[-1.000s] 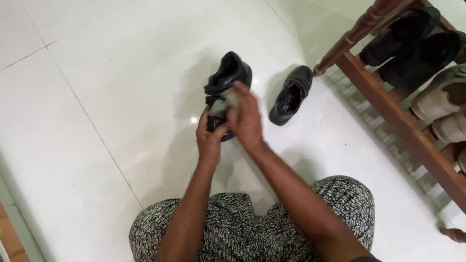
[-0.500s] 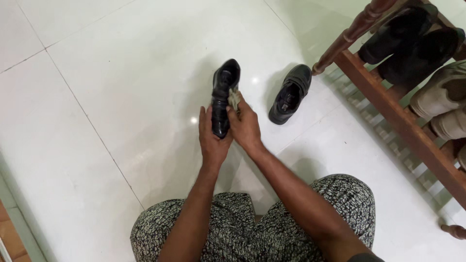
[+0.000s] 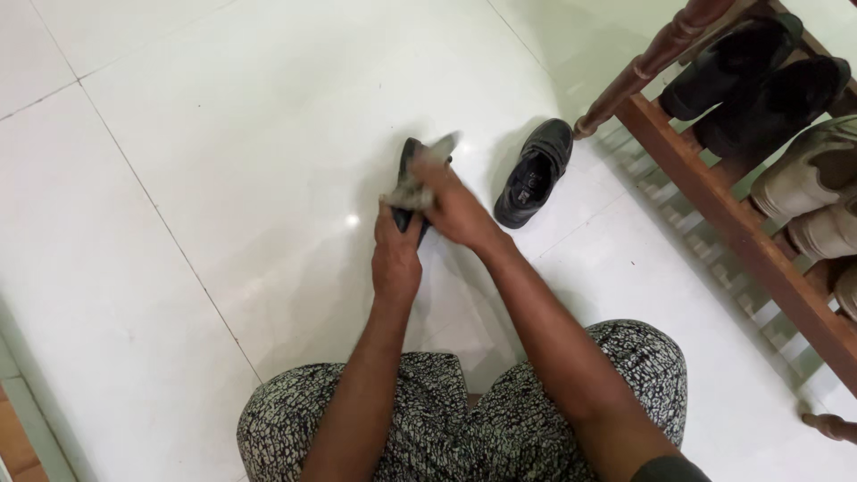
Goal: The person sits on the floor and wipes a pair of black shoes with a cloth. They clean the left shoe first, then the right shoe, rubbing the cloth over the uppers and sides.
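Wiping looks to be only partly done, since the left hand is wrapped around the heel of one black shoe held over the floor, the right hand presses a bunched grey cloth against its top, and the other black shoe lies just beyond, untouched.

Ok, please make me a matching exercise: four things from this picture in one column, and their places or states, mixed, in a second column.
1. left hand
2. right hand
3. second black shoe
4. pale shoes

a. lies alone on the white floor
b. presses a grey cloth on the held shoe
c. grips the held shoe from below
d. sit on the wooden rack

Pairs: 1-c, 2-b, 3-a, 4-d.
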